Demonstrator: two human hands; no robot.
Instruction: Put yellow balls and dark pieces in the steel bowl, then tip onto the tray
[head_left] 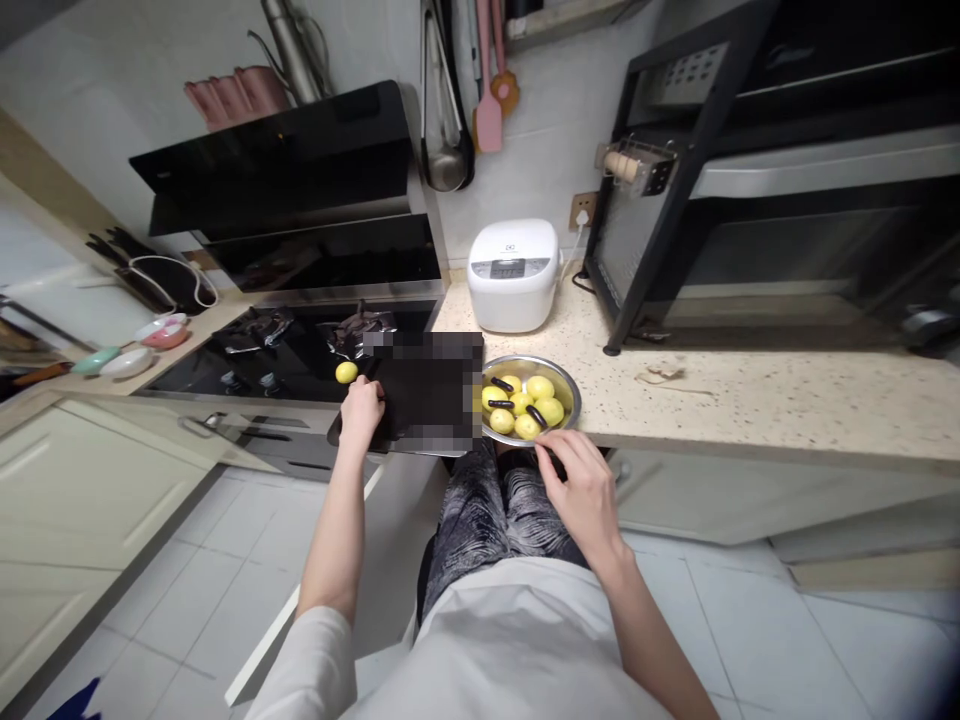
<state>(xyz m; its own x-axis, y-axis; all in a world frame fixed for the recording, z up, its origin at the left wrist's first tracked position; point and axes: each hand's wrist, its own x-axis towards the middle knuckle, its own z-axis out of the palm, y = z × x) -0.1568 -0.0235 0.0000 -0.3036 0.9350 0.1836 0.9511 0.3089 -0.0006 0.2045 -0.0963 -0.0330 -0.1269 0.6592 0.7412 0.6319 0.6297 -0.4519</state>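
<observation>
My left hand is closed at the left edge of a black flat rectangular board, its fingers curled over that edge. Parts of the board are blurred out. Just beyond this hand a single round yellow piece shows, by the stove's front. A shallow metal bowl stands right of the board, holding several yellow pieces, like lemons or peeled potatoes, and 3 dark, glossy, elongated pieces. My right hand pinches the bowl's near rim between thumb and fingers.
Behind the bowl stands a white rice cooker. A black gas stove lies left, under a range hood. To the right, a black rack holds an oven. Small bowls sit far left. An open drawer or door is below.
</observation>
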